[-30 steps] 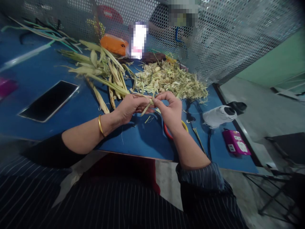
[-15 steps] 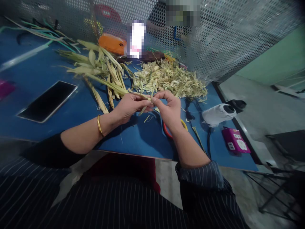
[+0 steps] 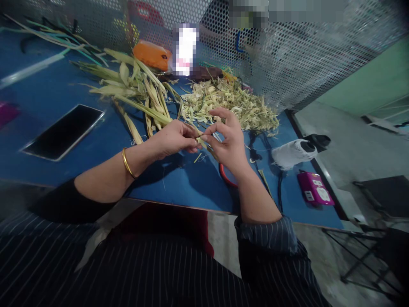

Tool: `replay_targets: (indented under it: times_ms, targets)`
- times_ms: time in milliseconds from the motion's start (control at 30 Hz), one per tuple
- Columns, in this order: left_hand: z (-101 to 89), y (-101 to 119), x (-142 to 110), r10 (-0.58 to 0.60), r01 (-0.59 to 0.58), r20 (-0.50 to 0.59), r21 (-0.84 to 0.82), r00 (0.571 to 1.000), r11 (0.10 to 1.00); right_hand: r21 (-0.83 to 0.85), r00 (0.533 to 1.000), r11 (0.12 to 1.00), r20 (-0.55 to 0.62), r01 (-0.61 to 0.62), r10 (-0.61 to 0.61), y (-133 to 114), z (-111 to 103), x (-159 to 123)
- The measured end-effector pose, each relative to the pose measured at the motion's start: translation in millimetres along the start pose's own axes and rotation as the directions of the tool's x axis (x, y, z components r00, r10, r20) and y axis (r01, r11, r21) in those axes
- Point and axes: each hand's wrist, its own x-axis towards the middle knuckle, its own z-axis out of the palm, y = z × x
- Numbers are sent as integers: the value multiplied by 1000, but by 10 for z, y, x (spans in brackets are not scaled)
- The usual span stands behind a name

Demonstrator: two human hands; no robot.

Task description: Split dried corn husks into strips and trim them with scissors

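Observation:
My left hand (image 3: 174, 138) is closed, thumb against fingers, pinching a pale strip of dried corn husk (image 3: 202, 140) over the blue table (image 3: 194, 183). On the right, my right hand (image 3: 229, 143) pinches the same husk between thumb and index finger, its other fingers raised. The two sets of fingertips almost meet, and they hide part of the strip. Beneath my right hand lies a pair of scissors, of which a red handle loop (image 3: 226, 175) shows. Long husks (image 3: 140, 91) lie beyond my left hand. A heap of shredded husk scraps (image 3: 228, 102) spreads behind my right hand.
At the left lies a black phone (image 3: 64, 132). A white thread cone (image 3: 292, 154) and a purple packet (image 3: 315, 187) are near the right edge. An orange bag (image 3: 151, 55) rests by the perforated metal screen (image 3: 204, 17). Green strips (image 3: 70, 47) lie at the far left.
My right hand has turned and its outer fingers have lifted and spread, while its pinch stays by the husk. The upright end of the strip now points downward right. My left hand barely moved.

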Motion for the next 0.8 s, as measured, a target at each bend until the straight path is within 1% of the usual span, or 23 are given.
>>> replay_targets:
  times_ms: [67, 233, 333, 400, 467, 600, 667, 800]
  targets:
    - [9, 22, -11, -1, 1, 18, -13, 1000, 1000, 8, 1000, 1000, 19, -8, 8, -5, -17, 3]
    - [28, 75, -24, -73, 74, 10, -58, 997, 996, 22, 999, 999, 22, -32, 31, -14, -28, 2]
    - [19, 72, -22, -74, 75, 19, -64, 997, 995, 59, 999, 997, 16, -39, 38, 0, -17, -1]
    - [18, 54, -18, -87, 90, 28, -104, 996, 991, 101, 999, 994, -4, -44, 44, 14, -2, -4]
    - [31, 29, -10, -105, 107, 24, -180, 994, 978, 125, 998, 991, -38, -54, 59, 21, 18, -8]
    - [93, -33, 12, -161, 136, -49, -333, 986, 933, 126, 990, 988, -101, -88, 101, 12, 64, -19]
    - [126, -61, 21, -188, 150, -71, -370, 980, 917, 136, 986, 985, -113, -109, 125, -1, 80, -26]
    - [165, -88, 26, -202, 138, -108, -425, 973, 894, 152, 975, 978, -150, -142, 165, -34, 78, -41]
